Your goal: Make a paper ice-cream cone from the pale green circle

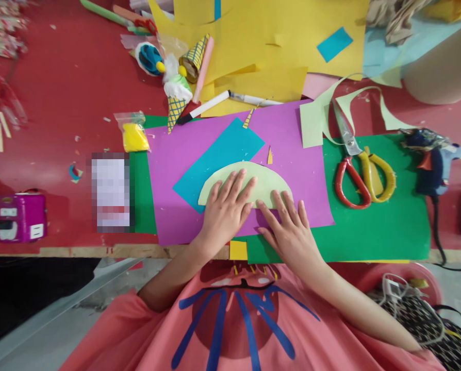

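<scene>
A pale green half-circle of paper [249, 178] lies with its straight edge toward me, partly over a blue paper strip [218, 154] on a purple sheet [300, 154]. My left hand [227, 206] is flat on the half-circle's left part, fingers spread. My right hand [290, 224] touches the straight edge at the right with its fingertips, fingers apart. Neither hand grips anything. To the right, scissors [356, 159] with a red and a yellow handle rest on a green sheet [389, 232]. Pale green paper offcuts [315, 116] curl beside the blades.
Paper ice cream cones [177, 100], a marker [207, 105] and yellow sheets [269, 46] lie at the back. A bag of yellow clay [134, 136] is on the left. A glue gun [433, 165] with a cord lies on the right, below a large pale cylinder [443, 67].
</scene>
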The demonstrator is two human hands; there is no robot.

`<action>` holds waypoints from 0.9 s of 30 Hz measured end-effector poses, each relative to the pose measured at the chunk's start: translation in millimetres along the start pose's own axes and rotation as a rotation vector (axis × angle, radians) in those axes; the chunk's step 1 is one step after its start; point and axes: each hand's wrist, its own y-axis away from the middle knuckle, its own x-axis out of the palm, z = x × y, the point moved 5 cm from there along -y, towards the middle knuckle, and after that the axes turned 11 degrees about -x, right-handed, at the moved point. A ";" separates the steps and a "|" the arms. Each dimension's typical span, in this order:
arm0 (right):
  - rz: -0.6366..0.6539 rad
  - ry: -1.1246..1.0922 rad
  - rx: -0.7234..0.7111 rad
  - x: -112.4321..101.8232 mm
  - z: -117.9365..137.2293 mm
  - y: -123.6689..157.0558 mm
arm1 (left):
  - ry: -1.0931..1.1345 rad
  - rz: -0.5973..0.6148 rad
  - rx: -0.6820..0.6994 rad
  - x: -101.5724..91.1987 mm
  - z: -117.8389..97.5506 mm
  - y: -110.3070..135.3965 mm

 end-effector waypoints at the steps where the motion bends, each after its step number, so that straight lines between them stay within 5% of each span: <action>1: 0.000 0.000 -0.002 0.2 0.0 0.3 | -0.001 -0.001 0.000 0.1 -0.2 -0.2; 18: 0.021 0.048 -0.060 -9.6 1.8 -0.4 | 0.013 0.029 0.025 1.4 4.3 1.8; 27: 0.021 0.111 -0.022 -21.7 -15.3 19.8 | -0.052 0.005 -0.146 -6.1 49.8 21.7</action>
